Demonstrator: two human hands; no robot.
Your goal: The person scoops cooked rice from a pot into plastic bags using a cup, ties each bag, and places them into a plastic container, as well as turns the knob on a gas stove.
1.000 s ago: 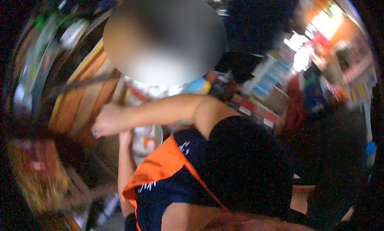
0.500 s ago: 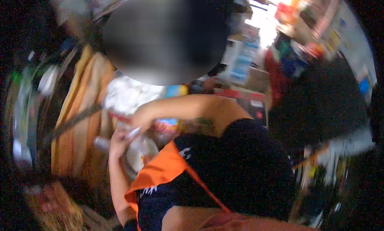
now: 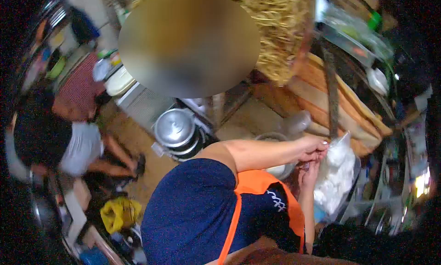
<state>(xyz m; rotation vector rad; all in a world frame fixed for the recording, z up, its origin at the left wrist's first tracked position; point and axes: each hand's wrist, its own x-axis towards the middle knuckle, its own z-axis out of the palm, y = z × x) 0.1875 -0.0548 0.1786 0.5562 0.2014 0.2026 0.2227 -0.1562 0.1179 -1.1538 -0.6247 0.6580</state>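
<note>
My left hand (image 3: 313, 149) reaches across from the left with its fingers pinched together. Just below it, my right hand (image 3: 308, 172) has its fingertips drawn in close to the left ones. Whatever lies between the fingers is too small and blurred to name. Right beside both hands is a clear plastic bag (image 3: 334, 184) full of white pieces. A round bowl (image 3: 278, 172) with pale contents is partly hidden under my left forearm. Beyond that forearm is a translucent container (image 3: 297, 122).
A lidded metal pot (image 3: 175, 127) stands left of my arm. Yellow noodle-like strands (image 3: 280, 33) fill the top. Orange-brown striped cloth or boards (image 3: 317, 106) lie behind a dark bar (image 3: 330, 88). Another person (image 3: 78, 136) is at the left, near a yellow plastic bag (image 3: 120, 214).
The view has swung left, so my hands and the white-filled bag now appear on the right. The pot and the other person have come into view. My hands remain close together.
</note>
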